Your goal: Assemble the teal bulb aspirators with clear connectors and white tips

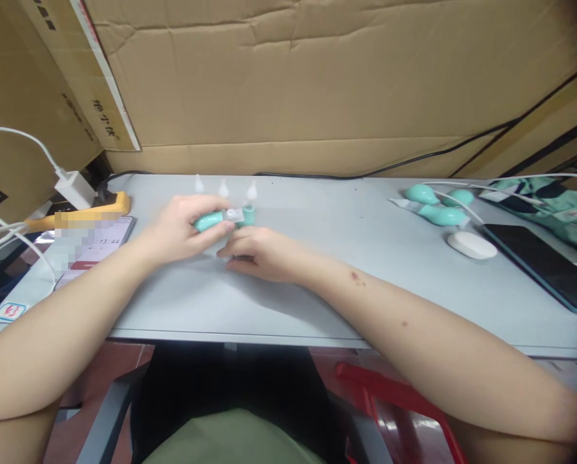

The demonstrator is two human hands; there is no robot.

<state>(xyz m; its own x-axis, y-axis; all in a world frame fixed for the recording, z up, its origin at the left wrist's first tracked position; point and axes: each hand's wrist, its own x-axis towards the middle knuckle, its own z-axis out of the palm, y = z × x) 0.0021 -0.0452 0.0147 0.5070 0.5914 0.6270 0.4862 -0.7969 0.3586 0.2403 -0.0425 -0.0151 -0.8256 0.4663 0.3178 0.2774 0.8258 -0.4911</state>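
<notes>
My left hand is wrapped round a teal squeeze bulb, which lies sideways with a clear collar pointing right. Just beside it, my right hand rests low over the table, its fingers curled inward; whatever they hold, if anything, is hidden. A small teal cup-shaped piece stands behind my right fingers, close to the collar's end. Along the back edge of the table, three whitish pointed tips stand upright: a left tip, a middle tip and a right tip.
More teal bulbs lie at the right, near a white oval case, a dark phone and a patterned cloth pouch. At left are a lit phone, a yellow-edged device, a charger and cables. Cardboard stands behind.
</notes>
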